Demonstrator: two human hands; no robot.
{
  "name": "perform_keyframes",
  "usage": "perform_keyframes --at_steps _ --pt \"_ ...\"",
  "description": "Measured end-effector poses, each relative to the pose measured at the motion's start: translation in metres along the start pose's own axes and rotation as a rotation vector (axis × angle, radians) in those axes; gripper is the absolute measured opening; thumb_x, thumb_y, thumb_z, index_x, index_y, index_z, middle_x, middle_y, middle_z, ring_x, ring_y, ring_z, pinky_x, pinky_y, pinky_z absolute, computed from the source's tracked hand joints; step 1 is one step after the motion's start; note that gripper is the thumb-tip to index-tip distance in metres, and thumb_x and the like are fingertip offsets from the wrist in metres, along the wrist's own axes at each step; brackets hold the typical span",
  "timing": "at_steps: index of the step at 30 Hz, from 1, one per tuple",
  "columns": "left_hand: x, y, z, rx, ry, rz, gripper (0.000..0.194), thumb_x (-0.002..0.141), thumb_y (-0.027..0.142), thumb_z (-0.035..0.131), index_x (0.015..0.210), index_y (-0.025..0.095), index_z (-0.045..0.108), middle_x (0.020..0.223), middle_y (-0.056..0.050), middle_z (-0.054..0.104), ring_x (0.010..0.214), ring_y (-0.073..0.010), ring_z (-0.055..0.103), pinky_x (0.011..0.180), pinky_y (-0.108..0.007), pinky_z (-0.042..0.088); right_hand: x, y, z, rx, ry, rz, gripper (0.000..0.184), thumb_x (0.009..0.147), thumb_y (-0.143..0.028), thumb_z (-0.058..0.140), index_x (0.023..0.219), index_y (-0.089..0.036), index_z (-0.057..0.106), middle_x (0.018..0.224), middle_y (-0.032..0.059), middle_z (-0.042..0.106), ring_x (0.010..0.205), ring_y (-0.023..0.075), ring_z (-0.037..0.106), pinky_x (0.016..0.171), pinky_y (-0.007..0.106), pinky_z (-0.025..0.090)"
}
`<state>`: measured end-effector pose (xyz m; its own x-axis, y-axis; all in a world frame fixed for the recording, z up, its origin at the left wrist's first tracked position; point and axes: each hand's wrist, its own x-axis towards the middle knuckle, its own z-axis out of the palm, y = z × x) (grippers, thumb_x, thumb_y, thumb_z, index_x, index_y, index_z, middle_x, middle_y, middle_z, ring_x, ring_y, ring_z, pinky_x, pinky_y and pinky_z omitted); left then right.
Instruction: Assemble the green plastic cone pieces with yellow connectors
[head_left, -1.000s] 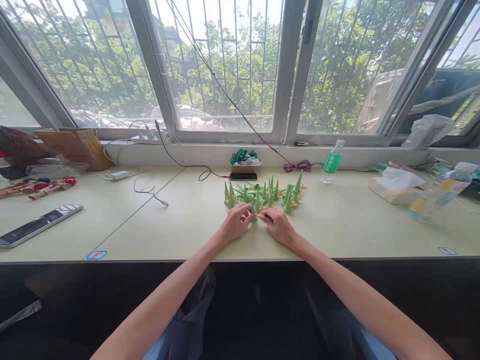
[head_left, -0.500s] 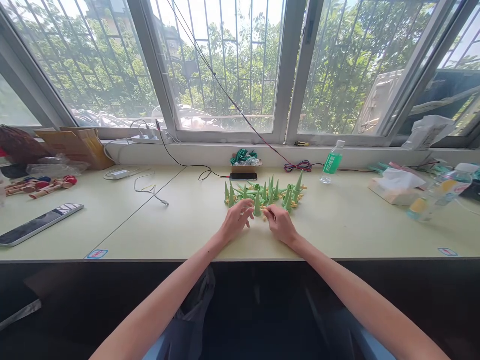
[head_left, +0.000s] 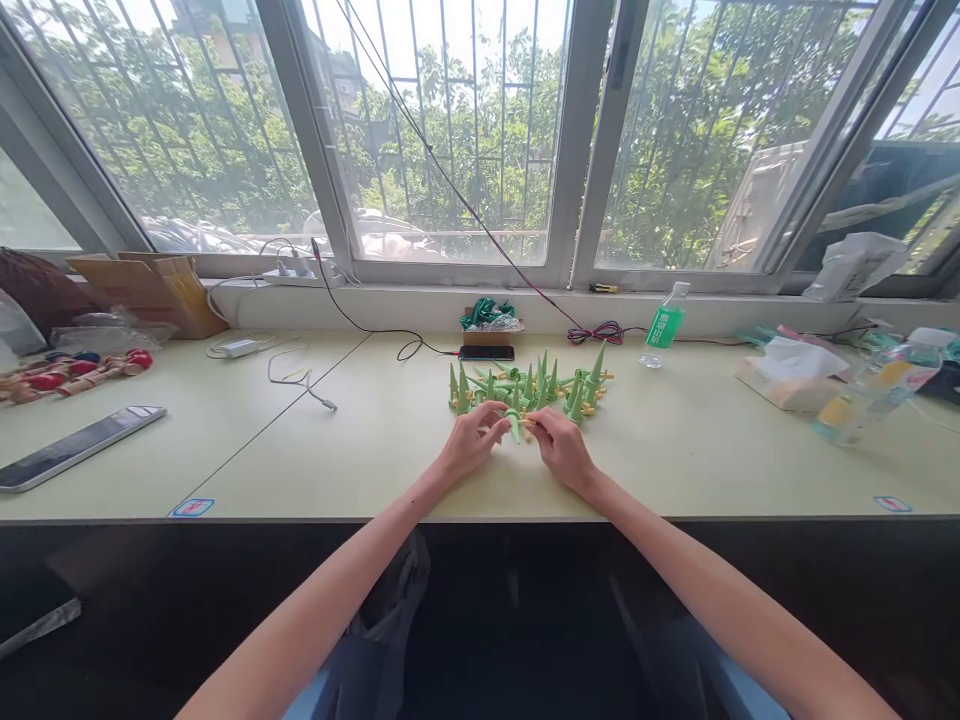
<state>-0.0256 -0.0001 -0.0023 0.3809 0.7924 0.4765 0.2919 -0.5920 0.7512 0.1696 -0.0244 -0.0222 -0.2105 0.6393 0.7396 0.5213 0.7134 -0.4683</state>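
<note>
A cluster of green cone-shaped plastic spikes (head_left: 551,385) with yellow bits stands on the pale table (head_left: 360,450) in front of me. My left hand (head_left: 471,443) and my right hand (head_left: 559,445) meet just before the cluster. Both pinch one green cone spike (head_left: 514,423), which hangs point down between the fingertips. My right fingers also touch a small yellow piece at its side.
A black phone (head_left: 486,352) and a green bundle lie behind the cones. A green-labelled bottle (head_left: 663,325) stands to the right, tissues and bottles (head_left: 795,370) further right. To the left lie cables, a charger (head_left: 238,347), a keyboard (head_left: 75,447), wooden toys and a cardboard box (head_left: 154,290).
Half a second ago the left fingers were spread beside an upright cone. Now both hands pinch a cone, turned point down. The forearms have hardly moved.
</note>
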Motion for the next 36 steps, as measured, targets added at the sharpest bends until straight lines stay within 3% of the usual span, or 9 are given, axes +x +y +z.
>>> perform_keyframes --at_steps 9,19,24,28,30,32,36 --pt "-0.0009 -0.0082 -0.0014 0.047 0.009 0.027 0.037 0.087 0.046 0.062 0.113 0.019 0.060 0.087 -0.004 0.067 0.078 -0.0158 0.066 0.063 -0.025 0.055 -0.0007 0.0012 -0.0003 0.020 -0.031 0.030 0.020 0.100 -0.028 0.043 0.089 -0.020 0.058 0.081 0.0044 0.061 0.073 0.0182 0.057 0.069 0.029 0.045" --pt "-0.0042 -0.0084 0.0013 0.171 0.043 0.252 0.038 0.090 0.039 0.061 0.125 0.024 0.056 0.111 -0.008 0.065 0.073 -0.0103 0.062 0.055 -0.019 0.053 0.0000 0.0003 -0.0016 0.049 -0.009 0.031 0.021 0.100 -0.028 0.043 0.084 -0.021 0.053 0.075 0.0018 0.057 0.067 0.0155 0.052 0.063 0.026 0.042" --pt "-0.0064 -0.0073 0.0004 0.260 0.094 0.310 0.039 0.091 0.040 0.061 0.126 0.024 0.055 0.106 -0.006 0.067 0.066 -0.0088 0.059 0.053 -0.018 0.051 -0.0006 -0.0008 -0.0013 0.046 0.001 0.029 0.026 0.102 -0.030 0.040 0.079 -0.021 0.049 0.071 0.0003 0.053 0.063 0.0144 0.050 0.061 0.025 0.040" --pt "-0.0058 -0.0081 0.0017 0.293 0.124 0.263 0.041 0.091 0.043 0.061 0.126 0.024 0.055 0.085 -0.001 0.067 0.057 -0.0085 0.055 0.052 -0.020 0.048 -0.0006 -0.0014 -0.0001 0.014 0.029 0.000 0.024 0.102 -0.030 0.040 0.081 -0.021 0.049 0.072 0.0004 0.053 0.063 0.0144 0.049 0.061 0.025 0.039" --pt "-0.0044 -0.0084 0.0029 0.258 0.169 0.220 0.037 0.092 0.047 0.058 0.119 0.022 0.056 0.084 -0.001 0.066 0.058 -0.0089 0.055 0.051 -0.020 0.046 -0.0003 -0.0022 0.0002 -0.009 0.070 -0.014 0.022 0.102 -0.029 0.039 0.084 -0.021 0.050 0.074 0.0010 0.054 0.065 0.0149 0.050 0.062 0.026 0.040" --pt "-0.0030 -0.0080 0.0035 0.219 0.204 0.201 0.034 0.096 0.050 0.047 0.098 0.018 0.061 0.080 -0.002 0.065 0.060 -0.0097 0.055 0.053 -0.021 0.045 -0.0001 -0.0032 -0.0002 -0.025 0.114 -0.030 0.021 0.103 -0.028 0.038 0.087 -0.021 0.050 0.075 0.0017 0.055 0.068 0.0155 0.052 0.063 0.026 0.041" --pt "-0.0021 -0.0042 0.0027 0.169 0.138 0.190 0.067 0.102 0.053 0.022 0.059 0.016 0.057 0.059 -0.003 0.059 0.057 -0.0120 0.054 0.065 -0.027 0.046 -0.0004 -0.0048 -0.0013 -0.028 0.125 -0.074 0.018 0.102 -0.026 0.039 0.092 -0.022 0.053 0.080 0.0032 0.056 0.072 0.0160 0.053 0.066 0.027 0.043"
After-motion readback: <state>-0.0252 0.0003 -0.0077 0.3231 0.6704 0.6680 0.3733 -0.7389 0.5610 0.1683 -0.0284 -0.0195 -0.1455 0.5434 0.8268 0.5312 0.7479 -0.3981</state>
